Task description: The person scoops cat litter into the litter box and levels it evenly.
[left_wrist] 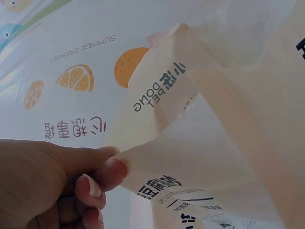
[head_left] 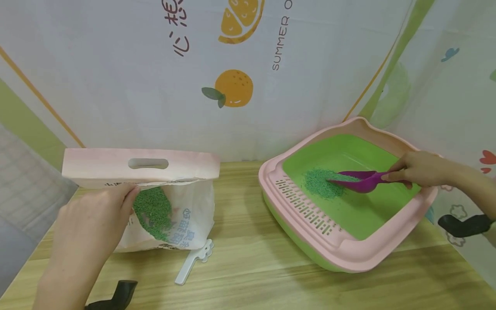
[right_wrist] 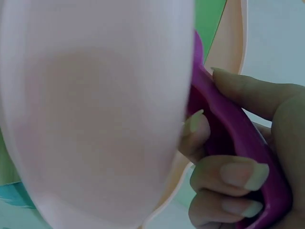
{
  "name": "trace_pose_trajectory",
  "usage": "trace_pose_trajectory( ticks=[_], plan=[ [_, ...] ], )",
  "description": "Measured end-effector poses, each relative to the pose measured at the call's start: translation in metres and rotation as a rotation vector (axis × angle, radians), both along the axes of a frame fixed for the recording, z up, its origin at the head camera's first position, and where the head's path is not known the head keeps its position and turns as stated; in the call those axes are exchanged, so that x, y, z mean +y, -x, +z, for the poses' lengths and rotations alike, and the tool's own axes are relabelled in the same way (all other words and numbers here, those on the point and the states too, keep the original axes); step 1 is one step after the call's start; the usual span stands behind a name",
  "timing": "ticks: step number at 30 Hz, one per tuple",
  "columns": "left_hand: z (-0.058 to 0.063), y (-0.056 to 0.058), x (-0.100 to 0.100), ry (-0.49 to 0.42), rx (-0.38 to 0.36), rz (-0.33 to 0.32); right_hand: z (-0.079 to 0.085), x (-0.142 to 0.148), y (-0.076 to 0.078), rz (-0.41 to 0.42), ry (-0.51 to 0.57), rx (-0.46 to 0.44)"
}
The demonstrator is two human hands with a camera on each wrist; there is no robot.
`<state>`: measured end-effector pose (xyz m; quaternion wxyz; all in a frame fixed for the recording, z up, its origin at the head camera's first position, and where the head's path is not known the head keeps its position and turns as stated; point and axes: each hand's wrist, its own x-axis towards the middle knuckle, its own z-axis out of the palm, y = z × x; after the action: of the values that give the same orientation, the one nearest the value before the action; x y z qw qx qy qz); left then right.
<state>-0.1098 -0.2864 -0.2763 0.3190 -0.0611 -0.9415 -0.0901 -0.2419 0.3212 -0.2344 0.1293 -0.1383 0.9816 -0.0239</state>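
At the left of the head view stands a cat litter bag (head_left: 190,206) with green pellets (head_left: 155,211) showing through its opening. My left hand (head_left: 93,215) pinches the edge of that opening between thumb and finger; the left wrist view shows the pinch on the bag's printed paper (left_wrist: 157,109). My right hand (head_left: 424,168) grips the handle of a purple scoop (head_left: 362,183), fingers curled round it in the right wrist view. The scoop is tilted inside a pink-rimmed green litter box (head_left: 372,254), some pellets in it, its tip at a small pile of green pellets (head_left: 321,183).
A white slotted-looking litter tool (head_left: 187,267), its far end against the bag, lies on the wooden table (head_left: 240,228). Behind stands a white curtain (head_left: 155,107) printed with oranges. The litter box's perforated step (head_left: 304,206) faces the bag.
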Motion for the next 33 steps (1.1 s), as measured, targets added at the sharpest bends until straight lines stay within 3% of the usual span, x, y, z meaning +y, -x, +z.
trace_pose_trajectory(
  ticks=[33],
  plan=[
    [-0.001, 0.001, -0.001, -0.013, -0.023, 0.004, 0.039, -0.011, 0.015, 0.007, -0.073, -0.165]
  ],
)
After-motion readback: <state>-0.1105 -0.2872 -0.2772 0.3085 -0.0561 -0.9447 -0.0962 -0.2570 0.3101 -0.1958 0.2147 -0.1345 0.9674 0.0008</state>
